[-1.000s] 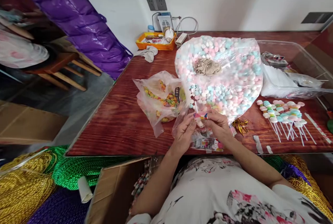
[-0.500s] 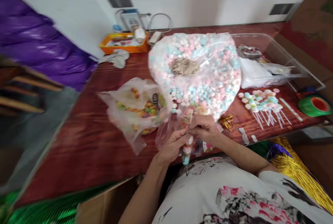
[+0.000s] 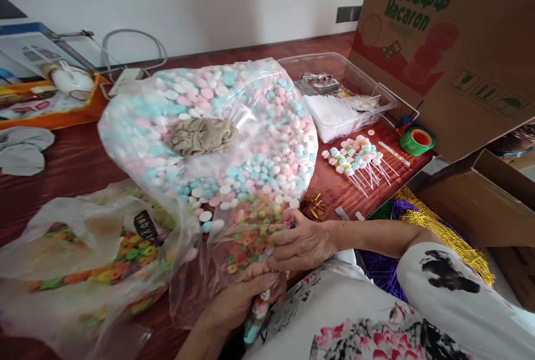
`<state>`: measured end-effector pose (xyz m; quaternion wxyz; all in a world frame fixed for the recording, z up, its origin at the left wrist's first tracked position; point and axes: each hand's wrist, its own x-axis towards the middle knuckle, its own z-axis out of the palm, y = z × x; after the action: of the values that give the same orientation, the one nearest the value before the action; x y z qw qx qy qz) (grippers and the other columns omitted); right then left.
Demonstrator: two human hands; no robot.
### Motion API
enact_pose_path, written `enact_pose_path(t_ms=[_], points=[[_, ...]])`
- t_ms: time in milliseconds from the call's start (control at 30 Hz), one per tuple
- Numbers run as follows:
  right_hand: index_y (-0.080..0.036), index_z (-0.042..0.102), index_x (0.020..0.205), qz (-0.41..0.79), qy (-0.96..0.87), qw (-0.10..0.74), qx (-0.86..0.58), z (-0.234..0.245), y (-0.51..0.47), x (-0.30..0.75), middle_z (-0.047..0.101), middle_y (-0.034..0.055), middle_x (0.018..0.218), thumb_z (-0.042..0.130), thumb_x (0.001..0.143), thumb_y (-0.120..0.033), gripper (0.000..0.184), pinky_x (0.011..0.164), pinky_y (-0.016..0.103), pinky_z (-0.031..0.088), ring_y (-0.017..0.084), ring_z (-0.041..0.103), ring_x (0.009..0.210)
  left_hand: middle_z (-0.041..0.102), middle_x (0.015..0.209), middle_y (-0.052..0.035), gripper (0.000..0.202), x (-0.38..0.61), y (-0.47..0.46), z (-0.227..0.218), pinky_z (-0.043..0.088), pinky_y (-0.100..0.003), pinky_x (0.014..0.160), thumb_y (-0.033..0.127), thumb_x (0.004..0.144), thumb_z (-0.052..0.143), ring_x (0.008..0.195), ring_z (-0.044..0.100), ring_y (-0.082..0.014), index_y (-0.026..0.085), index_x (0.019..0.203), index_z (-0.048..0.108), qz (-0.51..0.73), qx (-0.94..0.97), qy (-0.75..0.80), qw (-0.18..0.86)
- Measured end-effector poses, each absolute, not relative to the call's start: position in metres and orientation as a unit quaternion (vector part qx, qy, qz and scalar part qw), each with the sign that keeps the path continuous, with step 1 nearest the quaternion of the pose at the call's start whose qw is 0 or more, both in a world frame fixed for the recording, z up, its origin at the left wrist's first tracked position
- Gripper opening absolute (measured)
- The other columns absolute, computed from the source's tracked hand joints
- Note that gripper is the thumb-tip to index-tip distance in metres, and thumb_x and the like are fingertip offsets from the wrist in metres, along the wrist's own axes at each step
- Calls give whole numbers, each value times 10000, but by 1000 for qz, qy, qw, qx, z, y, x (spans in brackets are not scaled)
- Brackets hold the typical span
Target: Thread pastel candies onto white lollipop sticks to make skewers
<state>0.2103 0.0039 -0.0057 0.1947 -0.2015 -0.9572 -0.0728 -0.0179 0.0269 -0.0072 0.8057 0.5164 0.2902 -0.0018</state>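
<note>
My left hand is closed around a marshmallow skewer, whose blue end points down toward my shirt. The skewer seems to sit in a clear sleeve. Against it, just above, my right hand is closed with curled fingers; whatever they grip is hidden. Behind both hands lies a clear bag of colourful candy rings. A large clear bag of pink, blue and white marshmallows spreads beyond, with a crumpled beige cloth on top. Gold twist ties lie near my right hand.
Left is another open bag of candy rings. Finished-looking marshmallow skewers lie right, near a green tape roll. A clear plastic tray holds white sleeves. An orange basket stands far left; a cardboard box stands right.
The view has turned right and come closer, bringing the cardboard box into sight. My hands stay together at the skewer; my right hand now covers its upper part more.
</note>
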Motion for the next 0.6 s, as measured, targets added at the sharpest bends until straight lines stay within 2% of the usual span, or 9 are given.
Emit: enact_pose_path(t_ms=[67,100,167,267,333,400,467,533,600], points=[[-222,695,931,-29,-953,197,-229,-16,-2,209,705,17,871,529,952,-201,169,876,408,363,200,573,966,482,529,-2,521,-12,23,-6,368,-268,535,643,857,559,499,405,-133,177,625,596,-20,592,297,749],[-199,681,844,7,-940,205,-273,-23,-7,206,684,13,794,572,912,-185,128,867,415,365,200,569,897,519,567,-11,482,-10,20,-5,371,-268,546,588,897,533,527,431,-142,183,645,597,-4,660,308,685],[-175,645,720,96,-894,228,-373,-38,-19,200,651,1,701,643,843,-172,123,828,393,382,183,551,796,607,669,-35,353,-8,13,-4,410,-290,620,414,957,490,623,510,-175,195,715,625,65,813,315,486],[-174,646,679,207,-843,253,-429,-52,-35,192,632,-35,632,671,853,-192,177,733,297,398,127,529,680,701,827,-72,203,-11,5,-7,436,-341,731,202,933,482,739,582,-209,204,893,681,173,931,252,200],[-179,693,787,217,-816,283,-454,-50,-40,189,677,-22,711,642,892,-207,120,739,283,404,125,563,726,713,837,-74,183,-15,3,-10,435,-342,740,165,912,507,734,590,-202,197,932,686,202,936,244,154],[-201,712,1005,172,-791,311,-498,-41,-40,191,731,50,992,630,903,-238,136,842,350,399,196,600,972,697,792,-58,164,-19,6,-12,438,-323,723,207,923,522,720,590,-190,193,883,681,201,900,306,236],[-271,657,1193,91,-806,315,-492,-33,-37,196,666,82,1267,631,901,-250,294,935,456,338,290,506,1233,655,721,-37,235,-21,11,-11,433,-289,655,306,945,515,666,568,-169,187,804,660,169,808,390,408],[-303,648,1176,34,-845,314,-432,-31,-33,201,677,48,1240,619,901,-207,293,972,509,264,294,465,1291,579,626,-10,342,-21,14,-8,368,-245,533,427,936,529,547,482,-131,179,719,620,93,674,434,591],[-266,669,1030,23,-873,321,-367,-36,-30,205,718,0,981,597,893,-151,193,984,513,217,232,537,1171,497,554,17,421,-19,16,-5,263,-221,454,519,900,560,459,357,-94,175,657,577,3,564,420,711]])
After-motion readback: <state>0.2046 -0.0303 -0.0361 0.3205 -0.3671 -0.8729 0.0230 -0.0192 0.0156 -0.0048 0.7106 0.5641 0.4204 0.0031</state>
